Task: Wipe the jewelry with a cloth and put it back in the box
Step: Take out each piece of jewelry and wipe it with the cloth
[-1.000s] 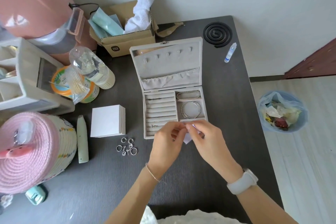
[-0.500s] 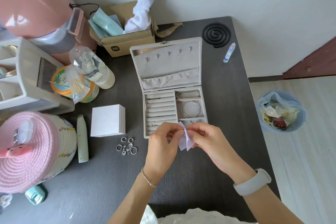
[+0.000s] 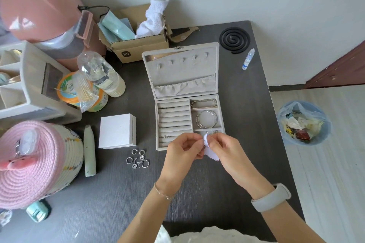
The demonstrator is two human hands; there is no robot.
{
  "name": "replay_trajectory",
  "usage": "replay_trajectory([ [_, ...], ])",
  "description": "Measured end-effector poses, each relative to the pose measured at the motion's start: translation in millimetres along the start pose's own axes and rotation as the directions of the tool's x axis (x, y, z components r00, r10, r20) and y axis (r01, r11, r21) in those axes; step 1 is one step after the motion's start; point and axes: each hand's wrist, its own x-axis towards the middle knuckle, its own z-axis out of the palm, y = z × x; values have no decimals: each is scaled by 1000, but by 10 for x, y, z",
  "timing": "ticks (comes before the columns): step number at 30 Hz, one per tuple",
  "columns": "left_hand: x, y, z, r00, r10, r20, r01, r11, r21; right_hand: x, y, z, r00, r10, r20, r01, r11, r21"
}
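on the dark table [image 3: 197, 193], both hands [image 3: 182, 149] pinch a cloth [image 3: 210, 155].

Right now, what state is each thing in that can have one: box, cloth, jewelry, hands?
jewelry box: lid open, upright.
cloth: pinched between both hands, crumpled.
left hand: pinches the cloth.
right hand: pinches the cloth; a small piece may be inside, too small to tell.
loose rings: on the table, outside the box.
bangles: lying in a box compartment.
cardboard box: open.
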Motion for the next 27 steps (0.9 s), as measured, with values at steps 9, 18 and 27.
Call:
replay_trajectory([
  [9,-17,131,13,990,-137,-38,124,961,-248,-34,28,12,996,-85,20,84,995,50],
  [18,-42,78,-14,993,114,-3,-113,984,135,-17,50,-7,984,-175,-23,172,979,-107],
  [27,-51,99,-41,990,-139,-21,131,965,-227,-54,88,8,981,-189,38,191,981,-40],
])
